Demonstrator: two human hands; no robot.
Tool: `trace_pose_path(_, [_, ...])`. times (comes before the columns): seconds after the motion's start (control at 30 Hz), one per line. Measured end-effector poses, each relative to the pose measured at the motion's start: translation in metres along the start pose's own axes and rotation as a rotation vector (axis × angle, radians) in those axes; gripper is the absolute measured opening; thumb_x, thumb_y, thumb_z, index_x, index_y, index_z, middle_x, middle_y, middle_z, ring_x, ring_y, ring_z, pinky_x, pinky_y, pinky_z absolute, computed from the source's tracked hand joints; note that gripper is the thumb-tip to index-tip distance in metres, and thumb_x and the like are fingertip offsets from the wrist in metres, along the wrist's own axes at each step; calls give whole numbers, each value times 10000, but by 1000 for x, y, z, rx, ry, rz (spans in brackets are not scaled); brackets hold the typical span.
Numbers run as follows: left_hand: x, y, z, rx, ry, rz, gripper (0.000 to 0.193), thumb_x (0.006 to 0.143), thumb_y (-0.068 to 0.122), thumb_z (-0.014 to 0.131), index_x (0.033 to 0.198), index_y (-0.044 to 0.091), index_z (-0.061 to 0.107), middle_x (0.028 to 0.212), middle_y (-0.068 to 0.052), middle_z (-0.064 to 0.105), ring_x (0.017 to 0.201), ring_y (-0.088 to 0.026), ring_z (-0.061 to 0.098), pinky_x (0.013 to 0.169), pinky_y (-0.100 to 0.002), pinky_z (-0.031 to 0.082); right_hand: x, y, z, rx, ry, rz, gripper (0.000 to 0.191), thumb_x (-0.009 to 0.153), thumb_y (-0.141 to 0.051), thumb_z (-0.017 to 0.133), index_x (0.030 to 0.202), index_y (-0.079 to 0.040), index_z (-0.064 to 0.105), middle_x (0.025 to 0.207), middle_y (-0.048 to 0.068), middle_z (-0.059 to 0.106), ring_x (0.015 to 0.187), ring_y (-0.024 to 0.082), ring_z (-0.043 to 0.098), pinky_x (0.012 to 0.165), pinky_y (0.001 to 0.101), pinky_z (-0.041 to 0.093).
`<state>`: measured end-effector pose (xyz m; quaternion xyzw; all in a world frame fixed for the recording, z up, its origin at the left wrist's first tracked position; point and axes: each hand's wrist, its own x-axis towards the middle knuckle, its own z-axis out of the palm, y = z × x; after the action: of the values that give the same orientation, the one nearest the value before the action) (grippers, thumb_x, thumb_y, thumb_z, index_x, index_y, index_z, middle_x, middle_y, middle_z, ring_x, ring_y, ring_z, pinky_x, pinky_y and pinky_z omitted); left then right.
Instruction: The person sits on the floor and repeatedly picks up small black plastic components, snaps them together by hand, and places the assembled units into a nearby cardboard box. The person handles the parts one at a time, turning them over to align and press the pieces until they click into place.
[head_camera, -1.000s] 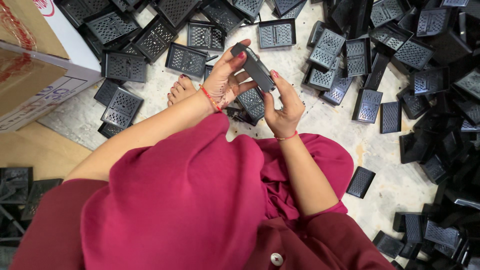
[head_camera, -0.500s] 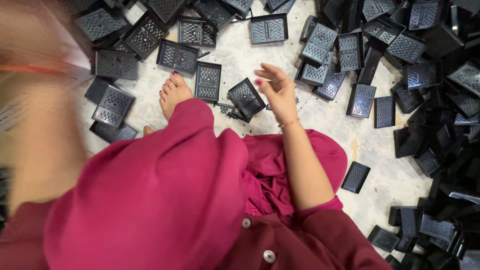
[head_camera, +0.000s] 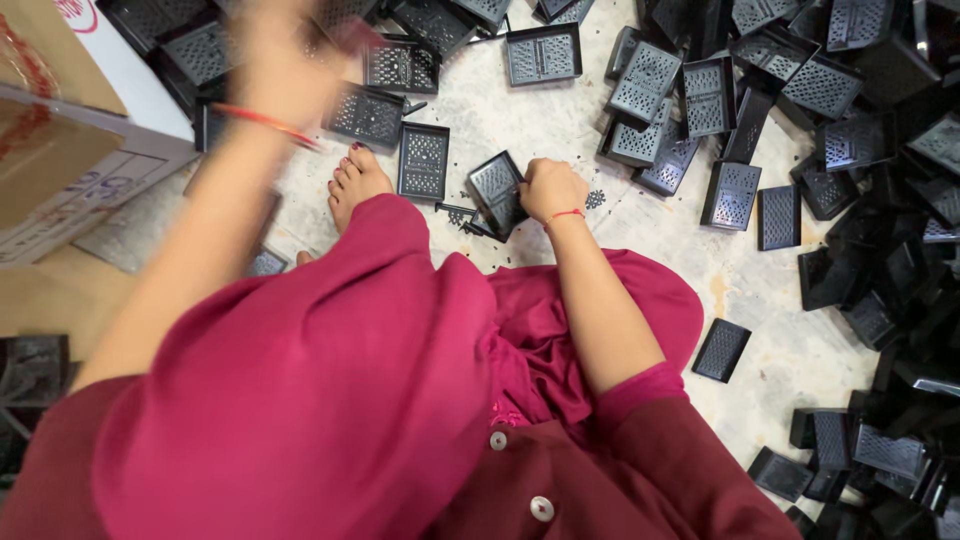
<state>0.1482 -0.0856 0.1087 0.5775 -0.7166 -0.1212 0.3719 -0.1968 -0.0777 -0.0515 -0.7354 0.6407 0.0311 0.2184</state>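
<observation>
My right hand (head_camera: 550, 188) is down on the pale floor, its fingers curled onto the edge of a black perforated plastic plate (head_camera: 495, 185) that lies tilted just in front of my lap. My left hand (head_camera: 275, 60) is raised at the upper left and heavily blurred by motion, a red band at its wrist. Whether it holds anything cannot be made out. Below it, several more black plates (head_camera: 424, 160) lie flat beside my bare foot (head_camera: 355, 180).
A cardboard box (head_camera: 60, 150) stands at the left edge. Several black plates spread across the top, and a dense heap (head_camera: 900, 250) fills the right side. One lone plate (head_camera: 721, 349) lies by my right knee. My magenta clothing covers the lower middle.
The black part held up in both hands a second ago is gone from them. My left arm swung out left, then up toward the top. My right hand dropped onto a plate on the floor.
</observation>
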Motion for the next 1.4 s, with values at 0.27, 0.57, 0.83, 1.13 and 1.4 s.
trace_pose_path(0.27, [-100,-12,217,-1393,-468,-906,744,886,371,831,1448,66,451,1243,-169,669,1106,-247,681,914,-378,589,-17,3,24,931,-299,-165,193,966,-145,753,912,37,719,750,47,661,662,80,567,599,278,461])
trace_pose_path(0.57, [-83,-8,146,-1677,-212,-1322,508,848,471,766,1172,118,599,1057,-135,742,960,-296,745,762,-532,647,86,16,-32,488,130,-304,310,945,-271,753,1160,-48,744,1053,134,751,817,194,721,747,323,572])
trace_pose_path(0.83, [-132,-18,151,-1704,-653,-1367,709,819,681,642,1306,172,563,1134,-158,718,1002,-333,714,825,-517,598,172,-76,-44,159,413,-724,620,891,-404,847,1346,-55,611,1352,291,538,1224,466,517,1020,509,455])
trace_pose_path(1.13, [-127,-19,131,-1816,-882,-1260,874,819,799,466,1437,183,488,1297,-215,659,1139,-399,665,914,-475,555,235,-136,-63,-146,333,-604,661,860,-431,823,1404,-172,550,1322,205,548,1206,442,543,983,627,372])
trace_pose_path(1.4, [-105,13,111,260,-516,-917,1293,516,957,592,1340,-28,441,1238,-160,564,1189,-308,499,969,-433,451,182,-64,-37,-275,430,-633,366,876,-219,805,1207,-199,651,1196,92,571,1162,306,564,1046,537,358])
